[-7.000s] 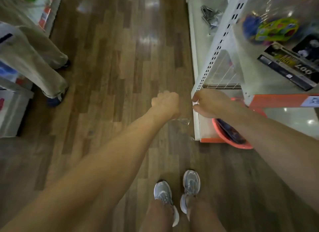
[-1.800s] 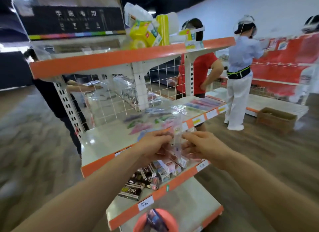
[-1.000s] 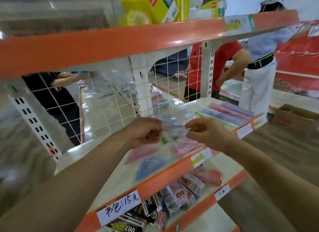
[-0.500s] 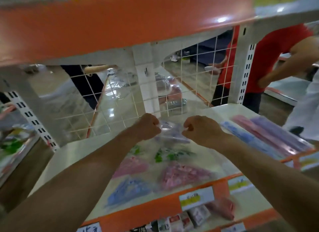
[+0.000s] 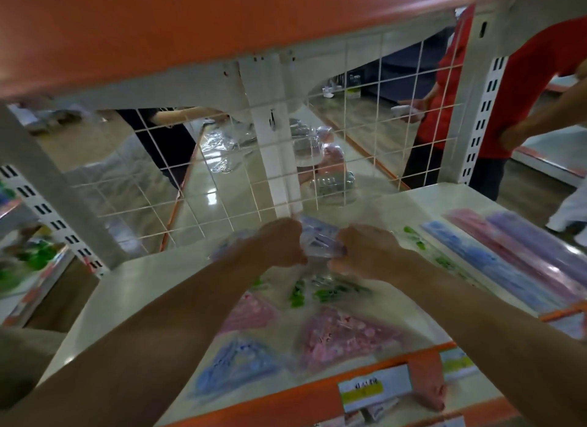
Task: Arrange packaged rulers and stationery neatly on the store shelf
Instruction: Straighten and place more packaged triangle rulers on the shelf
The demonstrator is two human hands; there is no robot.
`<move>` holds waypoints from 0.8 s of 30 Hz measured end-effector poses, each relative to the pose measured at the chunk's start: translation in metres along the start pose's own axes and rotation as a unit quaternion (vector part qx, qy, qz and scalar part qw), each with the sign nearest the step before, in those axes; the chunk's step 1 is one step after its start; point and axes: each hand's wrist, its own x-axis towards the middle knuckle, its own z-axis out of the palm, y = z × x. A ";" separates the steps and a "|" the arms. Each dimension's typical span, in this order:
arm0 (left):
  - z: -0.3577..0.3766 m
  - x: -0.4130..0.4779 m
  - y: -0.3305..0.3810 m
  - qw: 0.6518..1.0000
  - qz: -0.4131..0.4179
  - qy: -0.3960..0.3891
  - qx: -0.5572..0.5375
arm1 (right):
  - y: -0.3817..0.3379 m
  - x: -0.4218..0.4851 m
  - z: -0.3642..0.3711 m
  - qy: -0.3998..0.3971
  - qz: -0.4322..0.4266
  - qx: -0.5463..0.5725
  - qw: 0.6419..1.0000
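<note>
Both hands grip one clear packet (image 5: 317, 240) with pale purple content, held low over the back of the white shelf (image 5: 152, 267). My left hand (image 5: 279, 244) pinches its left edge and my right hand (image 5: 365, 250) its right edge. In front of it lie flat clear packets of triangle rulers: green (image 5: 324, 291), pink (image 5: 343, 333), a second pink (image 5: 251, 310) and blue (image 5: 235, 366). Long ruler packets in blue (image 5: 495, 264), pink and purple (image 5: 540, 245) lie in a row at the right.
The orange edge of the upper shelf (image 5: 190, 23) hangs close overhead. A white wire grid (image 5: 333, 159) backs the shelf, with a centre post (image 5: 273, 159). Behind it stand a person in red (image 5: 508, 86) and a person in dark clothes (image 5: 165, 140). Price labels (image 5: 374, 390) sit on the orange front rail.
My view has closed in and dipped under the upper shelf. Both hands have carried the clear packet further back over the shelf, still holding it by both edges.
</note>
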 end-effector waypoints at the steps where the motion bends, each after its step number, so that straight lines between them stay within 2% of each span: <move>1: 0.002 0.000 0.000 1.000 0.000 0.003 0.008 | -0.001 0.002 0.002 -0.001 0.001 -0.008 1.000; 7: 0.006 -0.006 -0.002 1.000 0.004 0.016 0.001 | -0.001 0.006 0.004 0.022 0.009 -0.039 0.999; 12: -0.019 -0.041 -0.023 0.996 0.006 -0.003 -0.085 | -0.022 -0.020 -0.018 0.023 -0.047 -0.040 0.998; 14: -0.029 -0.066 -0.035 0.992 0.003 -0.028 -0.126 | -0.042 -0.034 -0.025 0.007 -0.082 0.001 0.997; 17: -0.033 -0.106 -0.046 0.987 -0.005 -0.083 -0.140 | -0.078 -0.057 -0.028 -0.057 -0.145 0.026 0.987; 20: -0.025 -0.138 -0.055 0.976 -0.039 -0.129 -0.173 | -0.109 -0.081 -0.022 -0.096 -0.208 -0.001 0.973; 24: -0.014 -0.165 -0.053 0.953 -0.095 -0.185 -0.220 | -0.125 -0.096 -0.004 -0.115 -0.216 -0.083 0.966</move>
